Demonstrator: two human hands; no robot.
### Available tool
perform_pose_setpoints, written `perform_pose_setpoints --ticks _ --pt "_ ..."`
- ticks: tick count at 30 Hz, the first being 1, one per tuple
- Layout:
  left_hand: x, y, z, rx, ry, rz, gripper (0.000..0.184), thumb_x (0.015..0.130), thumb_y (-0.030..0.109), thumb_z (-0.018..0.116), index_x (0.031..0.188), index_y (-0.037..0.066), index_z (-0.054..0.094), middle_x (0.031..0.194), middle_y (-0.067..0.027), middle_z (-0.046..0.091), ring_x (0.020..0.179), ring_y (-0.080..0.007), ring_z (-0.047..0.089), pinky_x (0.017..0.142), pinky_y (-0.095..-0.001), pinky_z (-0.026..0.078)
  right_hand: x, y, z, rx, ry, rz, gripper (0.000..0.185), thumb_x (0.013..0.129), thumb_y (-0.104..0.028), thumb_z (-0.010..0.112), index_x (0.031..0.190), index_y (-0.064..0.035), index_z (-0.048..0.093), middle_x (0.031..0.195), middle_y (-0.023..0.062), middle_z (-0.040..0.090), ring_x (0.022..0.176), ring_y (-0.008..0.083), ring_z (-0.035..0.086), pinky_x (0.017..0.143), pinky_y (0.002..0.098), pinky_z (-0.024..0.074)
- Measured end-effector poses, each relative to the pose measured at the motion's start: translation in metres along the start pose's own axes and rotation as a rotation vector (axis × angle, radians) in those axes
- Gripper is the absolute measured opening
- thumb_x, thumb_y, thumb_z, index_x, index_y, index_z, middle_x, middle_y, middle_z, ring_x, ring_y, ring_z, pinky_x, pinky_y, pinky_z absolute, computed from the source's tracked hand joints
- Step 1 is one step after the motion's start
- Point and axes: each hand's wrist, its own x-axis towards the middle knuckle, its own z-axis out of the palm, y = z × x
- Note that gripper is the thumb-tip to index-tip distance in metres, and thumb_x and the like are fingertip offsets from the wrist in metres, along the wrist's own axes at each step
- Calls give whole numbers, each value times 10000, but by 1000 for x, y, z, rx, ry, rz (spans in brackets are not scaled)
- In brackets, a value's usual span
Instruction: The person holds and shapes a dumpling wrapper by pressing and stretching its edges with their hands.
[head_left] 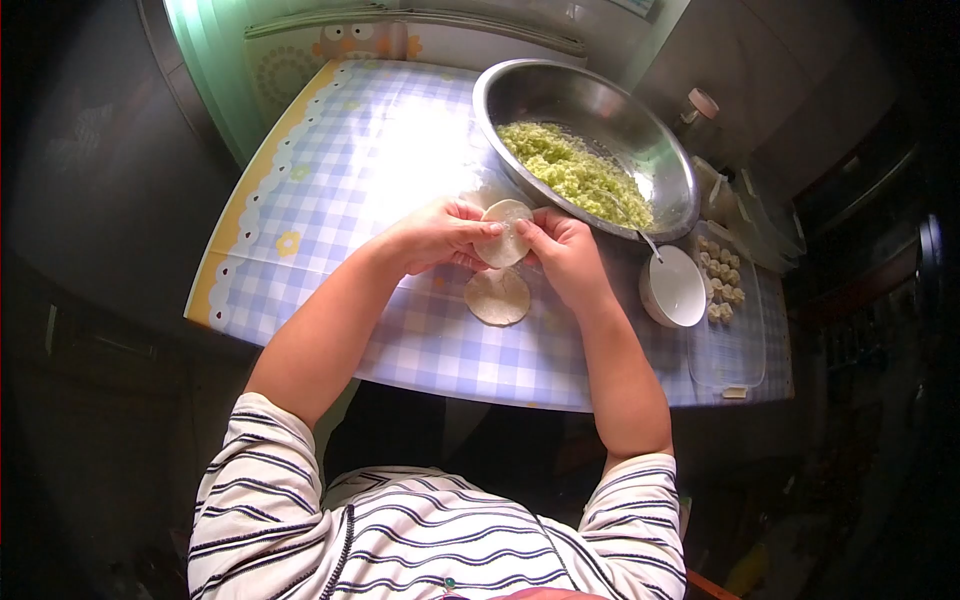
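Observation:
Between my two hands a round, pale dough wrapper (507, 236) is held up over the table. My left hand (446, 236) pinches its left edge, with the thumb on top. On the opposite edge my right hand (558, 246) grips it in the same way. More round dough (497, 297) lies on the checked cloth just below my hands. Behind them stands a large metal basin (685, 165) with a chopped green filling (575, 172) in it. A white bowl (673, 287) sits to the right, beside the basin.
A clear plastic tray (727, 360) at the table's right side holds several small dumplings (720, 280). A jar with a pink lid (702, 103) and a plastic container (770, 215) stand at the back right. The table's front edge (470, 400) runs close to my body.

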Motion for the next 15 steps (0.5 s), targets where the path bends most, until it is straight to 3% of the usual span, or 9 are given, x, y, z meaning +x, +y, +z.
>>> perform_pose_setpoints --ticks 15 --pt "-2 5 3 -66 16 -35 336 875 253 564 1070 -20 557 947 -97 625 842 -173 625 742 -312 523 0 -2 2 35 20 -15 214 848 -176 591 905 29 611 740 22 600 617 59 503 558 199 410"
